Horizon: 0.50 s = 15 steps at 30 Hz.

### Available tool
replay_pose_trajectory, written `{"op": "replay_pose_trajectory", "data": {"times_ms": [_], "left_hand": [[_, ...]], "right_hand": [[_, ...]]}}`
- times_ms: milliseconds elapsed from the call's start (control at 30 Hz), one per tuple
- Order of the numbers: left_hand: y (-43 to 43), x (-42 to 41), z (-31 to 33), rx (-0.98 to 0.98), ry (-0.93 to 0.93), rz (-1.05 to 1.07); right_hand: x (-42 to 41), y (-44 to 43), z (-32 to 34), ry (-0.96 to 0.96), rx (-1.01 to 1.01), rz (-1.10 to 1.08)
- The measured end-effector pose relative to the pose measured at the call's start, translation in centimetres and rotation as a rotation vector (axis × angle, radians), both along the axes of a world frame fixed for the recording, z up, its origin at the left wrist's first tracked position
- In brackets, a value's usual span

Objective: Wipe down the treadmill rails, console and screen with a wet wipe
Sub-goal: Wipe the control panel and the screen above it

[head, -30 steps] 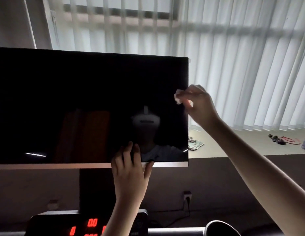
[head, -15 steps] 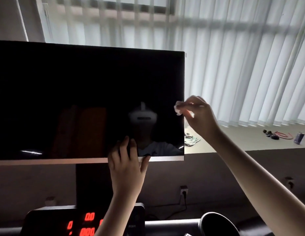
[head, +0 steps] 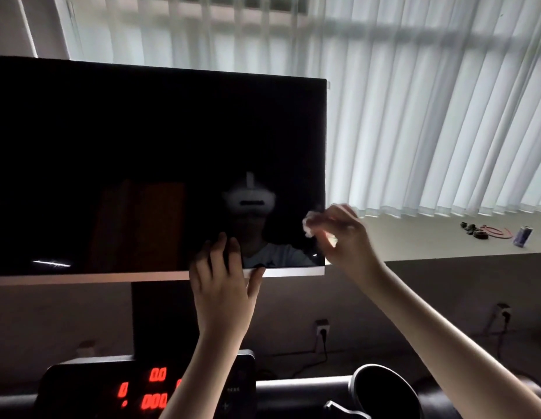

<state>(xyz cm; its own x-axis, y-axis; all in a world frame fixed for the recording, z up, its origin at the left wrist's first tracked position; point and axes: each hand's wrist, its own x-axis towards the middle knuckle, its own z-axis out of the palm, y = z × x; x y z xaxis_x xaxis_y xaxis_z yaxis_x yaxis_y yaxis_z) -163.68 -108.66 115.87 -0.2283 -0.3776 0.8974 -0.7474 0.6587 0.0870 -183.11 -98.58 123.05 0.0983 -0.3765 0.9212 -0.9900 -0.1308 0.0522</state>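
Note:
A large black screen with a pale lower bezel fills the left half of the head view. My left hand grips its bottom edge, fingers spread on the glass and thumb under the bezel. My right hand is pinched on a small white wet wipe at the screen's right edge, near the lower corner. Below, the dark console shows red digits, and a dark rail runs across the bottom.
White vertical blinds cover the window behind. A pale ledge carries a can and a red cord with dark bits. A round black cup holder sits at the bottom right. Wall sockets with plugged cables are lower down.
My right hand with the wipe has slid down the screen's right edge from mid-height toward the lower corner. My left hand has stayed on the bottom bezel.

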Motion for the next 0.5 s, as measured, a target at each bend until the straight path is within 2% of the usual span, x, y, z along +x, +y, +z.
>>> {"op": "replay_pose_trajectory", "data": {"times_ms": [100,267,433,500], "left_hand": [[0.0,0.0,-0.1,-0.002,-0.001,0.003],[-0.1,0.0,-0.2,-0.004,0.005,-0.005],[-0.1,0.0,-0.2,0.004,0.008,-0.014],[-0.1,-0.1,-0.2,0.013,0.004,-0.013]], "right_hand": [[0.1,1.2,-1.7,0.069,0.171,0.036],[0.1,1.3,-1.3,-0.086,0.000,-0.046],[1.2,2.8,-4.2,0.049,0.164,-0.064],[0.7,3.1,-4.2,-0.006,0.135,-0.115]]}}
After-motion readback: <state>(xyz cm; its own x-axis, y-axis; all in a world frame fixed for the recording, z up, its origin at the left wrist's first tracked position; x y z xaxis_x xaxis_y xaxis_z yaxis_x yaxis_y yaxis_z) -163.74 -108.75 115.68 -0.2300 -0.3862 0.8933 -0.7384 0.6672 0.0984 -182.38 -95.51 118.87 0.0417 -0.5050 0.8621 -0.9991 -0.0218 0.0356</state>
